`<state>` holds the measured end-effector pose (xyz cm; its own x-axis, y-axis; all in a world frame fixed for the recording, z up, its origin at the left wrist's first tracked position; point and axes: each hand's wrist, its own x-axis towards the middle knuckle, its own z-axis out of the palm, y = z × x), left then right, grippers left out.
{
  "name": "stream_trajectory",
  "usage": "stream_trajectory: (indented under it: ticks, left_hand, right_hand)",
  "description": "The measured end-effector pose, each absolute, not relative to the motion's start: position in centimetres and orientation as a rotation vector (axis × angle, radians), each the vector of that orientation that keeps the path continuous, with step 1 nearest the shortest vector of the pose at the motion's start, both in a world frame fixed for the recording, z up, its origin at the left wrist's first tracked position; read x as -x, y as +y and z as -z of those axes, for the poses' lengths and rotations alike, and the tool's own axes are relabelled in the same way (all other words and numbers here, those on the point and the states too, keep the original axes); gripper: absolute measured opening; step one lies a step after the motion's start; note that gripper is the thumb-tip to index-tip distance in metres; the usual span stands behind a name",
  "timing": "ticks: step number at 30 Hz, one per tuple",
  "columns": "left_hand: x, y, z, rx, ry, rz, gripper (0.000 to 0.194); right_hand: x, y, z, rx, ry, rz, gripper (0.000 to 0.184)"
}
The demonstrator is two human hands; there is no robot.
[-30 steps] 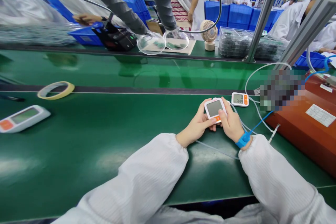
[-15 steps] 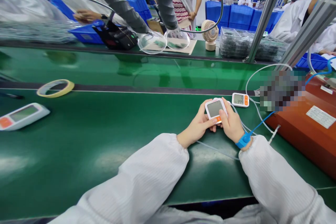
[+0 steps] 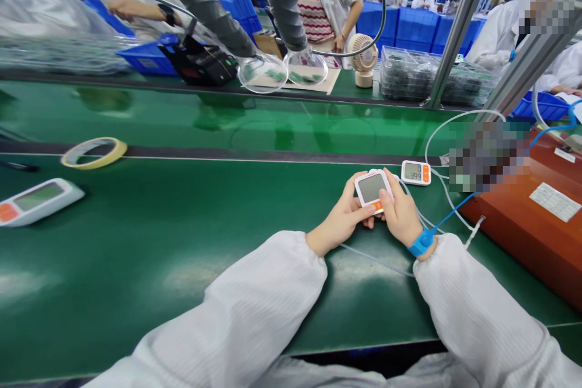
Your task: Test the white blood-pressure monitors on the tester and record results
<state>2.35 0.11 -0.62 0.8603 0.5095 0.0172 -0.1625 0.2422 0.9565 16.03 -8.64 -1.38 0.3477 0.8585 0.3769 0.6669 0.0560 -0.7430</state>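
Both my hands hold a small white monitor unit with a grey screen and an orange button, tilted up above the green belt. My left hand grips its left side, thumb near the orange button. My right hand wraps the right side, with a blue wrist strap on that wrist. A second white and orange unit showing digits lies flat just behind, with a thin clear tube running from it.
A third white unit lies at the far left of the belt beside a roll of yellow tape. An orange-brown box sits to the right. Behind stand a small fan, stacked clear trays, grey hoses and other workers.
My hands and the unit have stayed still. The unit at the far left has drifted slightly left. People in the background have shifted.
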Motion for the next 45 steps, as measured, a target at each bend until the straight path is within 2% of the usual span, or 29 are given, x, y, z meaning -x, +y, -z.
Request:
stream_trajectory:
  ticks: [45]
  left_hand:
    - [-2.26,0.07,0.62,-1.265,0.337,-0.487,0.08]
  right_hand:
    - [-15.84,-8.56,1.06,1.688,-1.365,-0.312,0.058]
